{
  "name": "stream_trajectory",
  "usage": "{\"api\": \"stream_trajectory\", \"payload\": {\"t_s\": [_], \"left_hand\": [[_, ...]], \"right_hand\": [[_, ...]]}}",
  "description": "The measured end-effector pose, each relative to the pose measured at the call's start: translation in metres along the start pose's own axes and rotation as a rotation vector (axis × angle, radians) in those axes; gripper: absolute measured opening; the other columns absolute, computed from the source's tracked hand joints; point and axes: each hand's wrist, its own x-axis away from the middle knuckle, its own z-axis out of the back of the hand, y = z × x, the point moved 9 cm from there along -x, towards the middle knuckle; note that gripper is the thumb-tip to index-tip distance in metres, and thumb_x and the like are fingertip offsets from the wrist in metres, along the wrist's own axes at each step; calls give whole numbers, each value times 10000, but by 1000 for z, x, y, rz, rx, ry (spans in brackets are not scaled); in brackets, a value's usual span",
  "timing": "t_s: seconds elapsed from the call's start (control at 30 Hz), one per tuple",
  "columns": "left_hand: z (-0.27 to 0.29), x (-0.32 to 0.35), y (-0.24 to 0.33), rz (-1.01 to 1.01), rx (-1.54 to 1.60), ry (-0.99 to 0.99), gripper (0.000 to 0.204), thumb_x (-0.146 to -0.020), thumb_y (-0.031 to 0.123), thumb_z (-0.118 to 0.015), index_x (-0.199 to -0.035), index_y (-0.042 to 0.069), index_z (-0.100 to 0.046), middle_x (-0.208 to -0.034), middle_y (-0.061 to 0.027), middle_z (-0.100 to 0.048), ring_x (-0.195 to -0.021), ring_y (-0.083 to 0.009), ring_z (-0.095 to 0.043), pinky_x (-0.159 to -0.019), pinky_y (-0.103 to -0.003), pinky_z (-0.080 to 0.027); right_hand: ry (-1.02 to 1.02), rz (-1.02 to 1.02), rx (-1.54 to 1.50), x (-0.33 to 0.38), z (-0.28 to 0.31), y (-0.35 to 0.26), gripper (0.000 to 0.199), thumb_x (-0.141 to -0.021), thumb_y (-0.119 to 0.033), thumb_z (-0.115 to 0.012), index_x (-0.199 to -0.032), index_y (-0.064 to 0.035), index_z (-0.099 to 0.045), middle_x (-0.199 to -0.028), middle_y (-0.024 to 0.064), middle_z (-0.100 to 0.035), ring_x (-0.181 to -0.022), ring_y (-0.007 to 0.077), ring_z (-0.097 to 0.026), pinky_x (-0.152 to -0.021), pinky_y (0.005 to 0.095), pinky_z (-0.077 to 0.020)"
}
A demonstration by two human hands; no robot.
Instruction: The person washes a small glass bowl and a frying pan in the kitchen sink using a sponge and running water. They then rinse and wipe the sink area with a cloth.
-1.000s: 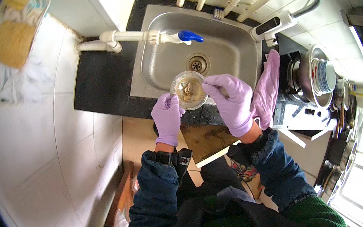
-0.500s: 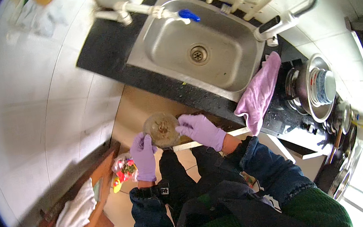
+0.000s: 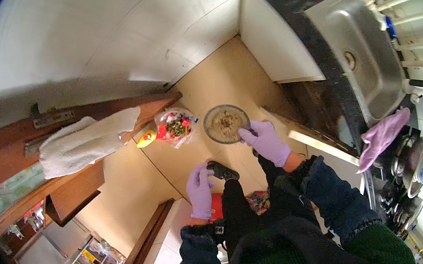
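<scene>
I've got the right hand (image 3: 267, 143) pinching the bowl (image 3: 213, 129) by its near right rim, brown scraps (image 3: 227, 120) inside, mid-scene over the floor (image 3: 214, 79). Left hand (image 3: 200, 192) hangs free, well apart, loosely curled, on the near left. Plastic bag (image 3: 174, 129) left of the bowl, sink (image 3: 376, 61) far right.

Round, grey-rimmed container (image 3: 215, 129) — brown scraps (image 3: 228, 120) inside, open side up, held at the rim by the right hand (image 3: 269, 142)
</scene>
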Motion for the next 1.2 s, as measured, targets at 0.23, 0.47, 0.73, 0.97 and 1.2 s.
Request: {"api": "stream_trajectory", "payload": {"t_s": [0.23,0.47,0.73,0.97,1.2], "left_hand": [[130,3,-106,127,39,241,265,-1032,190,-539,-1197,12,-646,-912,-56,-665,-669,-73,-548,-621,-212,-466],[175,-12,-196,234,-69,347,239,-1032,125,-519,-1195,8,-649,-926,-65,-677,-682,-75,-569,-634,-218,-488],[164,-26,-272,288,0,303,241,-1033,92,-502,-1211,0,-636,-962,-83,-694,-704,-77,-590,-659,-212,-505],[146,-34,-267,300,31,258,247,-1034,96,-513,-1228,-5,-629,-979,-78,-692,-712,-78,-592,-666,-216,-512],[129,-36,-284,312,9,219,247,-1033,91,-514,-1228,-4,-631,-967,-73,-689,-707,-74,-586,-662,-208,-507]], "right_hand": [[227,480,222,-91,-146,3,199,-891,-113,-666,-788,-2,-538,-685,169,-539,-574,322,-540,-543,370,-438],[164,922,442,-111,-259,53,178,-789,-133,-709,-797,-60,-548,-832,106,-605,-724,299,-640,-585,405,-510],[-40,636,877,-247,-368,225,99,-883,-161,-605,-911,-67,-621,-936,113,-618,-866,320,-651,-688,430,-550],[-95,680,762,-225,-357,244,101,-886,-124,-581,-958,-57,-608,-1015,123,-609,-880,320,-662,-695,437,-557],[-204,571,925,-245,-355,321,106,-868,-74,-551,-956,-60,-609,-1020,122,-627,-915,308,-667,-743,391,-570]]}}
